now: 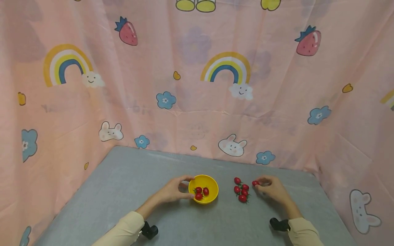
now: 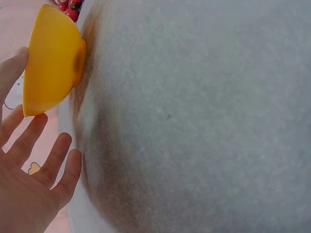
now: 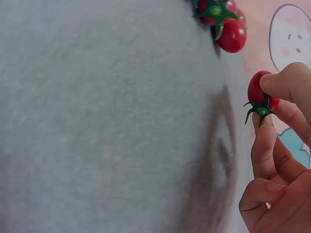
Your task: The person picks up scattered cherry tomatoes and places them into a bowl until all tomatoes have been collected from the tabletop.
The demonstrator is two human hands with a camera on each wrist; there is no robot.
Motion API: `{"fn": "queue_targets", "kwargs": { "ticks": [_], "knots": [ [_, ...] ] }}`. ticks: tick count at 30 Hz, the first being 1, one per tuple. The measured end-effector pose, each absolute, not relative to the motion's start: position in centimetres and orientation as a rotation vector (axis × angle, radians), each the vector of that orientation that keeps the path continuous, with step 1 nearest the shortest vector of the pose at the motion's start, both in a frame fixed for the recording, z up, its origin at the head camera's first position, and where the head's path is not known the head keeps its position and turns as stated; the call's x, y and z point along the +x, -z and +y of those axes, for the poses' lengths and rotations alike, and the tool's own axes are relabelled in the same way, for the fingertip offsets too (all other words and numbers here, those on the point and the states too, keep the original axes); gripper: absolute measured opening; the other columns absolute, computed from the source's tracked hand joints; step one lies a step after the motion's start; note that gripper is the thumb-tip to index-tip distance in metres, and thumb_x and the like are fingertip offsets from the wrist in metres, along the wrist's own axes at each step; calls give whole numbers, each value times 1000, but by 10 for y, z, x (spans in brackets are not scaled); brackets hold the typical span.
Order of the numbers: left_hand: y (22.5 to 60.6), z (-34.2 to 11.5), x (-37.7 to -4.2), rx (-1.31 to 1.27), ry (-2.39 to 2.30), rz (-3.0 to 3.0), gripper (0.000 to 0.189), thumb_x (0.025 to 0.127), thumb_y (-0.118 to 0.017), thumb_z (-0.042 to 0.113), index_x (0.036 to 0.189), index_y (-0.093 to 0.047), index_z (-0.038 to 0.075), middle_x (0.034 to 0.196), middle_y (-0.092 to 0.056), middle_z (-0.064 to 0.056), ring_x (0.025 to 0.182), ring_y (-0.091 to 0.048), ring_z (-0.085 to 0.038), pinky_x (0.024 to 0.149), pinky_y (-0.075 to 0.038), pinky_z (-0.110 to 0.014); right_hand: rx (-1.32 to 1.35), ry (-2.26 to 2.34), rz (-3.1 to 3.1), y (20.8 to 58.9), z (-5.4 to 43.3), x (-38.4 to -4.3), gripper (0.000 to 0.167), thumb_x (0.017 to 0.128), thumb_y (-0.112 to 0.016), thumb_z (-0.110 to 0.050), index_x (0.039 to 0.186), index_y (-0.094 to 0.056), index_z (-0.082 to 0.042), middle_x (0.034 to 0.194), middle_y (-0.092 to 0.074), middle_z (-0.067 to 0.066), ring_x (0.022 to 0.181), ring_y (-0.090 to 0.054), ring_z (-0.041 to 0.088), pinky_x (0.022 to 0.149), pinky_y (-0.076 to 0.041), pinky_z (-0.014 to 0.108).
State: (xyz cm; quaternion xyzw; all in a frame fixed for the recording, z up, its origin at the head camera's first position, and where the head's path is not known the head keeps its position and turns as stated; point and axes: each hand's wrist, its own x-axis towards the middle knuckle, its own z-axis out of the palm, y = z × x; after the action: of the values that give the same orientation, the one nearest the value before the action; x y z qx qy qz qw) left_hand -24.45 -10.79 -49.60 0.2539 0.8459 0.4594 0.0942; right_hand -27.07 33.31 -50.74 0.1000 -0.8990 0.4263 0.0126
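A yellow bowl stands on the grey table with three cherry tomatoes in it. My left hand holds the bowl at its left side, thumb and fingertips at the rim; the left wrist view shows the outer wall between them. To the right, my right hand pinches a single cherry tomato between thumb and fingers. In the right wrist view its green stem end faces the camera, and it is raised off the cloth. Several loose cherry tomatoes lie between the bowl and my right hand.
A grey cloth-covered table spreads under everything. Behind it and at both sides hangs a pink curtain printed with rainbows, rabbits and flowers. Black wrist mounts sit on both forearms, close to the sleeves.
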Motion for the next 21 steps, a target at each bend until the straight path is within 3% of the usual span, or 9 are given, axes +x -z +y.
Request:
{"fn": "queue_targets", "kwargs": {
  "ticks": [11,17,21],
  "knots": [
    [496,-109,-244,761,-1378,2513,62,88,-82,27,142,-56,10,143,-55,-9,119,-59,-34,93,-54,-45,353,-1245,-2808,484,315,-270,26,92,-78,-25,110,-74,-6,105,-69,6,94,-58,25,74,-51,36],
    [496,-109,-243,759,-1376,2508,63,88,-82,28,142,-56,10,143,-55,-8,118,-60,-32,93,-54,-44,445,-1320,-2774,480,302,-273,24,91,-79,-23,108,-74,-8,102,-69,6,76,-58,24,60,-49,30],
    [496,-109,-244,757,-1373,2508,63,88,-82,29,142,-56,10,143,-55,-8,119,-60,-32,93,-54,-44,491,-1348,-2760,478,290,-273,21,90,-80,-18,107,-74,-8,101,-68,6,72,-57,22,58,-47,28]
  ]
}}
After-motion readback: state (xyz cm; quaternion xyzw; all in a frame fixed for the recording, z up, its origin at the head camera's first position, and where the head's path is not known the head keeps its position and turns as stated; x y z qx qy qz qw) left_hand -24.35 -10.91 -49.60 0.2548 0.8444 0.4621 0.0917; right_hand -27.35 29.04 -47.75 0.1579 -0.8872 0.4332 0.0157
